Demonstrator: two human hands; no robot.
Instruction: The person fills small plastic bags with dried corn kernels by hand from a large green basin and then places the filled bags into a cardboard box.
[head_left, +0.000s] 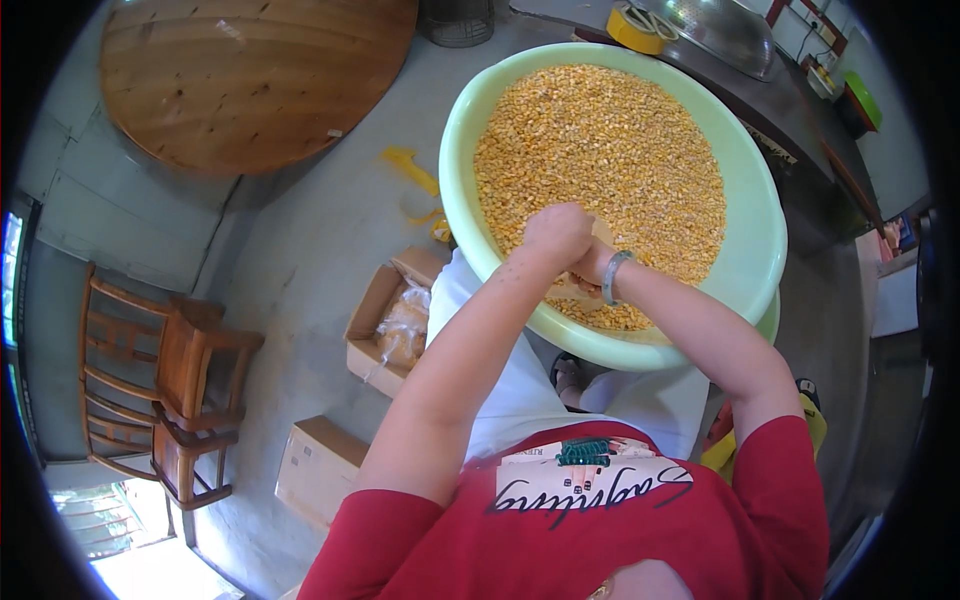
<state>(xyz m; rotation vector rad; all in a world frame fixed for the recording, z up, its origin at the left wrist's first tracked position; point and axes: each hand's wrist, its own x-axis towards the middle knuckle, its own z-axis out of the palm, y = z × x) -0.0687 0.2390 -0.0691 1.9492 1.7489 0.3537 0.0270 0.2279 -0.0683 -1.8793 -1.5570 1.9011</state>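
Observation:
A large pale green plastic basin (754, 247) stands before my knees, filled broadly with dry yellow corn kernels (600, 135). Over its near side my two hands meet, close above the kernels. My left hand (559, 231) is curled into a fist against a pale tan object (602, 231), mostly covered by the hands; it may be a corn cob. Just below and to the right, my right hand (595, 264) grips the same object with curled fingers. A greyish bangle (613, 277) circles the right wrist.
A round wooden tabletop (255, 75) is at upper left. An open cardboard box (369, 307) holding plastic-wrapped goods and a second carton (319, 469) sit left of my legs. Wooden chairs (176, 367) stand further left. A dark counter (712, 71) bears yellow tape (634, 30) and a metal bowl (724, 34).

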